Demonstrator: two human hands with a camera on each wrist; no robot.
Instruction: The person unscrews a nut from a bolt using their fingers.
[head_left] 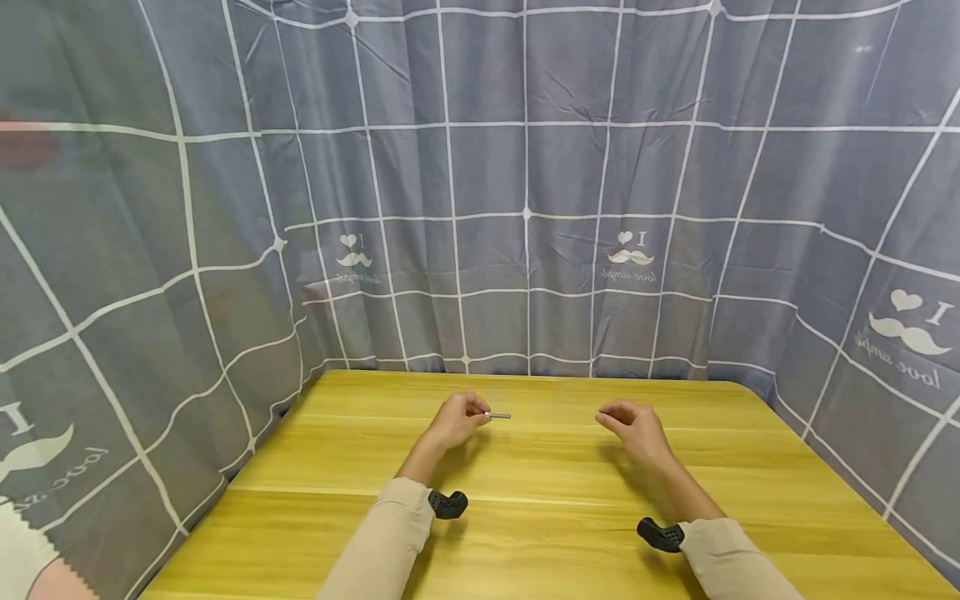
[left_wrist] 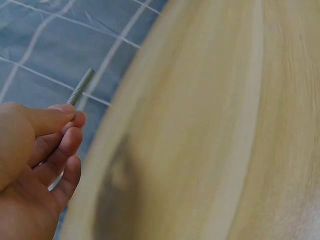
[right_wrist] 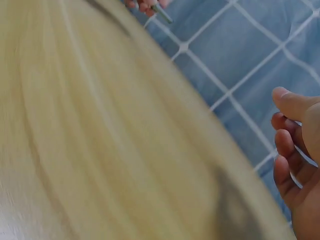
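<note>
My left hand (head_left: 454, 420) pinches a short threaded metal rod (left_wrist: 81, 87) between thumb and index finger. The rod's free end points right in the head view; its other end is hidden in the fingertips, so I cannot tell whether it has a head. Across from it, my right hand (head_left: 634, 427) hovers over the table with fingers loosely bent. Nothing shows between the thumb and index finger of the right hand (right_wrist: 300, 145) in its wrist view. A gap separates the two hands, and both cast shadows on the wood.
Below both hands lies a yellowish wood-grain table (head_left: 540, 475). Grey-blue curtains (head_left: 487, 183) with white grid lines hang behind it and at both sides. A black wrist device (head_left: 447, 504) sits at the left cuff, and another black device (head_left: 660, 535) at the right cuff.
</note>
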